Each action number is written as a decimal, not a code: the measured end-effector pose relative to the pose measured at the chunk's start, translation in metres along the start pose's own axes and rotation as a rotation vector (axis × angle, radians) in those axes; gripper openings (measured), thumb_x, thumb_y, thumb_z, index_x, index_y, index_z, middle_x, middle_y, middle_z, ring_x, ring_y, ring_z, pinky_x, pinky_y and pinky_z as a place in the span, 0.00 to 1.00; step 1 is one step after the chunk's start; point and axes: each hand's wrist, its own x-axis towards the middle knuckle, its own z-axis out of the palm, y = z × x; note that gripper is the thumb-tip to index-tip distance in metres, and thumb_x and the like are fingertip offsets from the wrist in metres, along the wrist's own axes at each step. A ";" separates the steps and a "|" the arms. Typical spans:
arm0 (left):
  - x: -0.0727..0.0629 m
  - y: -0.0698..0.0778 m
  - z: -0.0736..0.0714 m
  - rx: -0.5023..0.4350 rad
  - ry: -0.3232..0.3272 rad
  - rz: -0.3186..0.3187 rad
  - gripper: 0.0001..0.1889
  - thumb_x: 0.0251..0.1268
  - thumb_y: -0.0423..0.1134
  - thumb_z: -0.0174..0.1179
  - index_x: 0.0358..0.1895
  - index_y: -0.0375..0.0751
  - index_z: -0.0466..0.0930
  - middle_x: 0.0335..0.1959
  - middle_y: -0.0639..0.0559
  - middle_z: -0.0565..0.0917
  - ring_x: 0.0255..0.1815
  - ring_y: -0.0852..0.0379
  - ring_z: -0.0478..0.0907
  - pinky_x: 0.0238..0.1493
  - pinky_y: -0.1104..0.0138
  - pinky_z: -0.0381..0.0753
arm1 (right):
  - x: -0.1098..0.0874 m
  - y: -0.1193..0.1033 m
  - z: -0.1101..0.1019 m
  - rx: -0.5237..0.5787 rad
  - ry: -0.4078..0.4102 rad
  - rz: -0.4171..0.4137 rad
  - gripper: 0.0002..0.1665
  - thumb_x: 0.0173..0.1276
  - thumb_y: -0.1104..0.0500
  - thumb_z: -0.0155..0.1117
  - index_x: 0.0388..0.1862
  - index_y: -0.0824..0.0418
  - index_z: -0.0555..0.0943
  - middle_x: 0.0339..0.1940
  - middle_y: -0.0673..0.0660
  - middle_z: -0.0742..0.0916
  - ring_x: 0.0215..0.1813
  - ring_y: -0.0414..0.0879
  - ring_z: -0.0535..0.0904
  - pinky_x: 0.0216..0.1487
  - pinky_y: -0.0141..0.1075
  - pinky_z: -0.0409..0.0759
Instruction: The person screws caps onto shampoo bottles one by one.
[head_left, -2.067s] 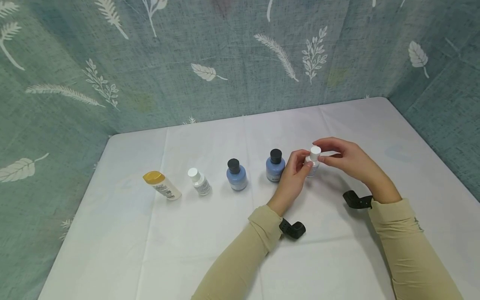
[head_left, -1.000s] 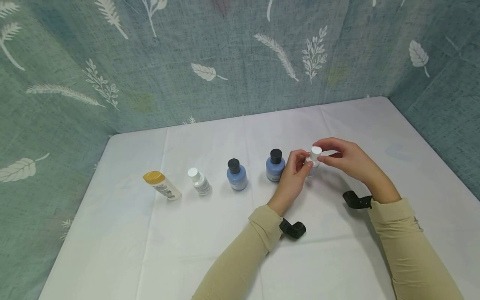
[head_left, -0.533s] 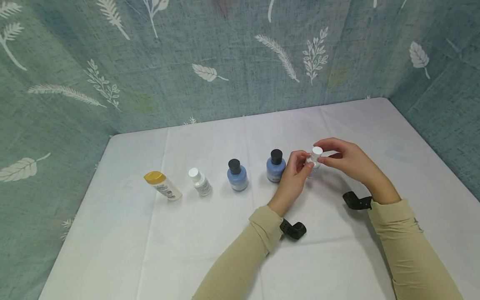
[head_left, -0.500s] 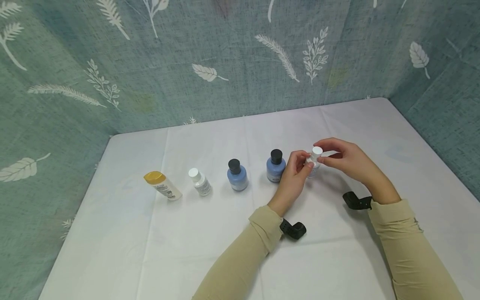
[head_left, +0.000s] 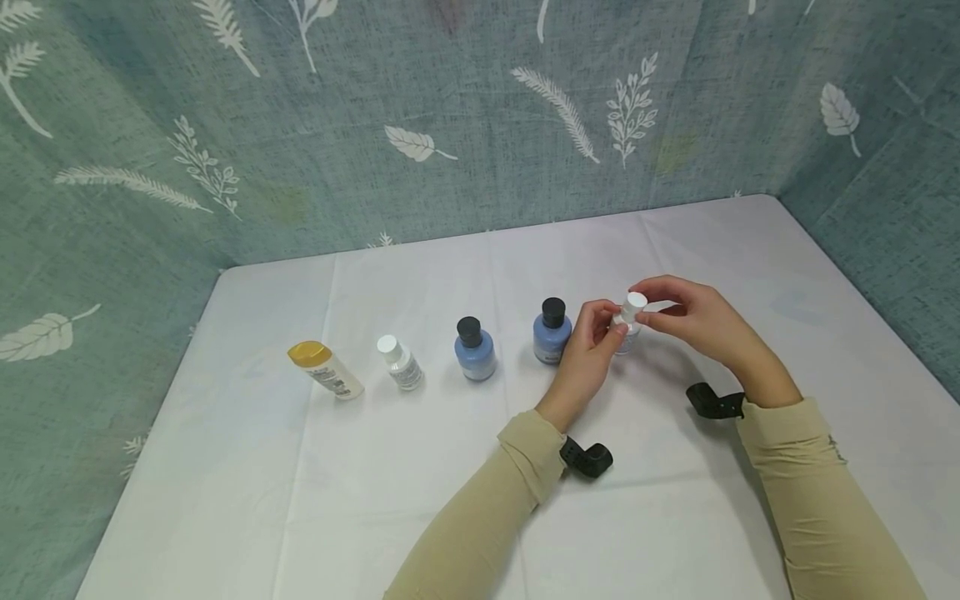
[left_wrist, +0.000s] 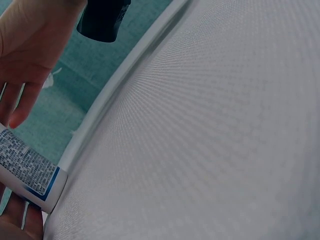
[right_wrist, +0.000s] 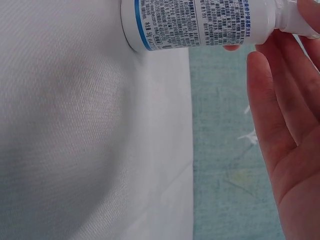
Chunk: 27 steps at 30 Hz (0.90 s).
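Observation:
A small white bottle (head_left: pixel 628 337) stands near the right of the white table, its printed label facing both wrist cameras. My left hand (head_left: pixel 587 358) grips the bottle's body from the left, thumb in front. From the right, my right hand (head_left: pixel 697 321) pinches the white cap (head_left: pixel 636 301) between thumb and forefinger. In the right wrist view the label of the bottle (right_wrist: pixel 197 22) shows fully, while the cap is partly behind a fingertip. The left wrist view has the bottle (left_wrist: pixel 30 167) at its lower left, its base right at the tabletop.
Just left of my left hand stands a blue bottle with a black cap (head_left: pixel 552 333). Farther left are a second blue bottle (head_left: pixel 475 354), another white bottle (head_left: pixel 401 367) and a cream bottle with a gold cap (head_left: pixel 326 371). A leaf-print green curtain (head_left: pixel 450 100) hangs behind the table.
The white cap has shifted a little to the right, with the right fingertips following it. The left hand and the other bottles stay in place.

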 end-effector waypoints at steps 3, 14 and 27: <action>0.000 0.000 0.000 0.004 0.002 -0.008 0.13 0.66 0.35 0.48 0.52 0.44 0.63 0.49 0.55 0.72 0.53 0.61 0.69 0.51 0.71 0.69 | -0.001 0.000 0.000 -0.012 0.000 0.011 0.20 0.61 0.60 0.61 0.52 0.62 0.74 0.49 0.56 0.79 0.49 0.51 0.75 0.42 0.32 0.75; 0.000 0.001 0.000 0.014 0.010 -0.014 0.13 0.66 0.35 0.49 0.52 0.44 0.63 0.49 0.55 0.72 0.53 0.62 0.69 0.51 0.71 0.68 | 0.010 0.038 0.002 -0.002 -0.018 0.019 0.23 0.60 0.57 0.62 0.56 0.53 0.73 0.53 0.52 0.78 0.45 0.47 0.78 0.42 0.37 0.76; 0.000 0.001 0.000 0.020 0.004 -0.014 0.14 0.66 0.35 0.49 0.53 0.44 0.63 0.51 0.54 0.72 0.54 0.61 0.68 0.53 0.71 0.67 | 0.002 0.009 0.001 0.028 -0.013 -0.012 0.22 0.61 0.61 0.61 0.54 0.61 0.73 0.51 0.56 0.78 0.50 0.52 0.74 0.40 0.25 0.73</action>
